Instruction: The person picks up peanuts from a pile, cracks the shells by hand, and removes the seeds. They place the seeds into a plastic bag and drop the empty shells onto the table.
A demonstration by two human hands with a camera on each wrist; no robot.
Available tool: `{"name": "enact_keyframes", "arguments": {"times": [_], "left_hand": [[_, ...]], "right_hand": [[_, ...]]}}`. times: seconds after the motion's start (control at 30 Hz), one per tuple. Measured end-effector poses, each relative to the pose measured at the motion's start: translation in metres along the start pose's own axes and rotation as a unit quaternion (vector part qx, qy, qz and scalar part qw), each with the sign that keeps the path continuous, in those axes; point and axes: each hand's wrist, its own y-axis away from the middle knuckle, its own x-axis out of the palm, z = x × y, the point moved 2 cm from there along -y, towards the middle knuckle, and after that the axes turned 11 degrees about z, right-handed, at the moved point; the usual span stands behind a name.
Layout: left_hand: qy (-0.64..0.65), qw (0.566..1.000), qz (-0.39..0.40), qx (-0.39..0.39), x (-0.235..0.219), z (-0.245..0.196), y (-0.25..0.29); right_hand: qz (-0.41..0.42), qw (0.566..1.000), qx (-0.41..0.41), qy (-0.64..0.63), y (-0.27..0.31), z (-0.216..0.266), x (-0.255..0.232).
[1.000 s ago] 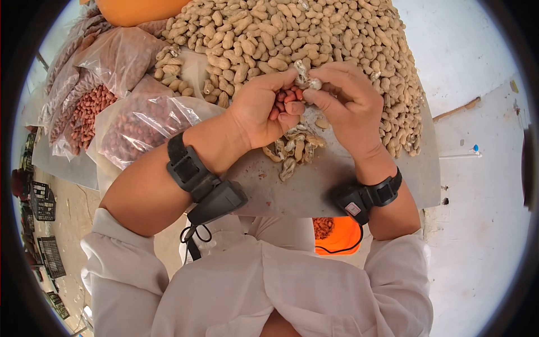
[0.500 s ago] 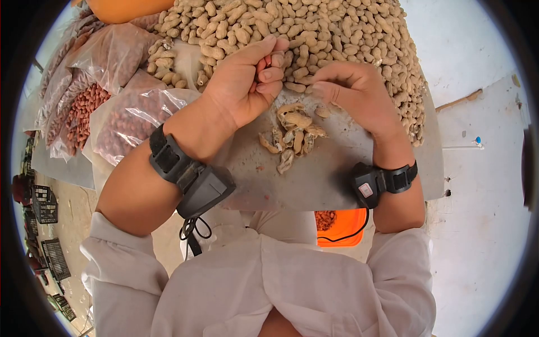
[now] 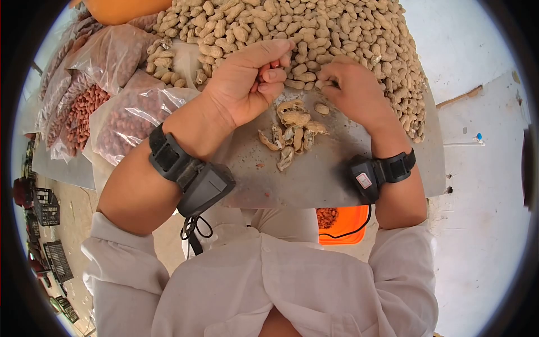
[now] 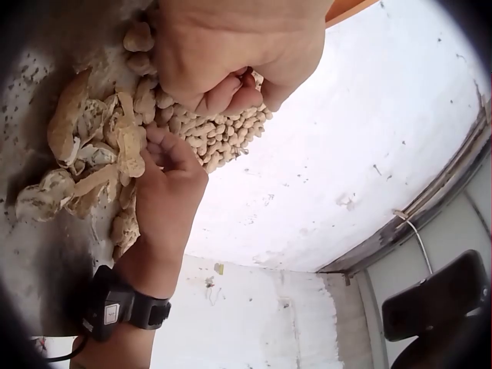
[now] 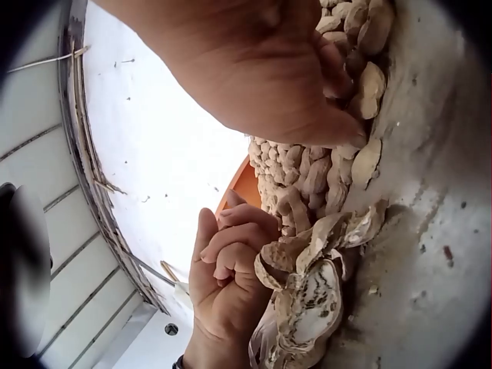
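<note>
Curled fingers of the left hand [image 3: 241, 84] hold several red kernels [image 3: 275, 64], partly visible in the head view. The right hand [image 3: 359, 95] is bent down at the near edge of the pile of unshelled peanuts [image 3: 337, 28]. In the right wrist view, the right hand's [image 5: 254, 69] thumb tip lies against peanuts at that edge [image 5: 371, 88]; whether it pinches one is hidden. Broken shells [image 3: 295, 121] lie in a small heap between and below the hands, also seen beside the left hand [image 5: 234, 284] in the right wrist view.
Clear plastic bags of red kernels [image 3: 137, 121] lie left of the left forearm. An orange object [image 3: 126, 8] stands at the back left. Below the metal tabletop's [image 3: 314, 185] front edge is an orange container [image 3: 351, 224] with reddish contents. Black crates [image 3: 58, 260] stand at far left.
The hands have separated from above the shell heap. The whitish shell pinched by the right fingers is no longer there, and that hand has curled down at the pile. The left hand has moved up and left.
</note>
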Motion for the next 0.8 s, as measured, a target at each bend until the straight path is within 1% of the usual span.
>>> {"name": "enact_keyframes", "arguments": {"times": [0.07,0.1,0.13,0.17,0.27,0.37,0.47,0.57,0.67,0.77,0.8], "left_hand": [[-0.034,0.999,-0.025,-0.002,0.002,0.001,0.001],[-0.076,0.997,-0.031,0.002,0.002,0.002,0.001],[-0.117,0.992,-0.036,0.006,0.002,0.004,0.001],[-0.158,0.987,-0.042,0.009,0.003,0.007,0.001],[-0.218,0.975,-0.041,0.030,0.012,0.012,0.003],[-0.259,0.963,-0.064,0.048,0.015,0.012,0.002],[-0.296,0.951,-0.057,0.067,0.016,0.013,0.003],[-0.308,0.948,-0.044,0.065,0.013,0.013,0.002],[-0.296,0.952,-0.047,0.064,0.013,0.013,0.003],[-0.313,0.947,-0.052,0.058,0.015,0.013,0.003],[-0.304,0.949,-0.052,0.066,0.014,0.013,0.003]], "right_hand": [[-0.011,0.997,-0.011,-0.069,0.000,-0.001,-0.003],[-0.014,0.979,-0.017,-0.201,0.000,0.000,-0.004],[-0.017,0.944,-0.023,-0.329,0.001,0.004,-0.005],[-0.019,0.891,-0.028,-0.453,0.001,0.006,-0.004],[-0.016,0.833,-0.061,-0.549,-0.001,0.008,0.002],[-0.025,0.822,-0.055,-0.566,-0.002,0.013,0.004],[-0.040,0.831,-0.046,-0.552,-0.001,0.020,0.001],[-0.049,0.835,-0.075,-0.543,-0.001,0.018,0.004],[-0.055,0.853,-0.064,-0.515,-0.001,0.019,0.004],[-0.085,0.898,-0.066,-0.427,0.000,0.019,0.005],[-0.091,0.908,-0.074,-0.402,0.000,0.020,0.004]]}}
